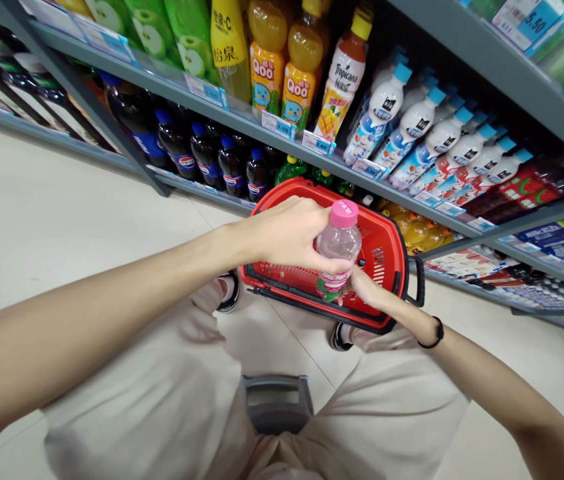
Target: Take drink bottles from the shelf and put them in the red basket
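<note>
A pink-capped bottle [341, 245] is clamped in the left hand [292, 233], above the red basket [386, 233]; the right hand [363, 288] is set against the bottle's lower part, its fingers largely hidden, so their closure cannot be told; a dark band [441, 331] is worn on the right wrist; drinks are displayed on the grey shelf [245, 118] beyond the basket

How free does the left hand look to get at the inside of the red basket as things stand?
Probably yes: the red basket is open-topped below the left hand, though that hand grips a pink-capped bottle.
</note>
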Demonstrator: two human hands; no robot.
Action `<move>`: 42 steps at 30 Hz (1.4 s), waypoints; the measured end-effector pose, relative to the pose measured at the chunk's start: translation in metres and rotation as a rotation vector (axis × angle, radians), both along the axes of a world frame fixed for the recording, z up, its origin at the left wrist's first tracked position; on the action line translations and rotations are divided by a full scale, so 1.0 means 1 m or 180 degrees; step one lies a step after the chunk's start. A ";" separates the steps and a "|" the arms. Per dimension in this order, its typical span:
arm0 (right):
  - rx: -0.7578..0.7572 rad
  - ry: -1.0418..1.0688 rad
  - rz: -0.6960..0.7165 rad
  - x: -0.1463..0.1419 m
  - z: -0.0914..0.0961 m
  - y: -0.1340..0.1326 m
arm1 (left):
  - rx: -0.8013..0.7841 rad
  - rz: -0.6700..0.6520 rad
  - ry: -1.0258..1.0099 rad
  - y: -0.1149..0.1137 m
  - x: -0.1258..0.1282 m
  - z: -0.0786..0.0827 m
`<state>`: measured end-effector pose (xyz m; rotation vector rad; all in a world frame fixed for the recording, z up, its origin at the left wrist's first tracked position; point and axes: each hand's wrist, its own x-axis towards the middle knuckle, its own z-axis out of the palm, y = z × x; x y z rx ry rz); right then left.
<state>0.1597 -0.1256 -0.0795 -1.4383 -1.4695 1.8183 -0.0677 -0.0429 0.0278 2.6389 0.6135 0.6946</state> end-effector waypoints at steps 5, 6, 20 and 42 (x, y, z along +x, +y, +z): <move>-0.0015 -0.0034 0.0046 0.002 -0.003 0.001 | -0.0002 0.0003 -0.0040 0.000 0.000 -0.002; -0.0007 -0.0036 0.0049 0.002 -0.003 0.001 | 0.0002 0.0000 -0.0053 0.000 0.000 -0.002; 0.0042 -0.0121 0.0137 0.004 -0.005 0.000 | 0.0005 0.0021 -0.0045 0.000 0.000 -0.001; -0.0047 -0.0126 0.0094 -0.004 0.012 0.000 | -0.0024 0.0017 0.0008 0.000 0.000 0.000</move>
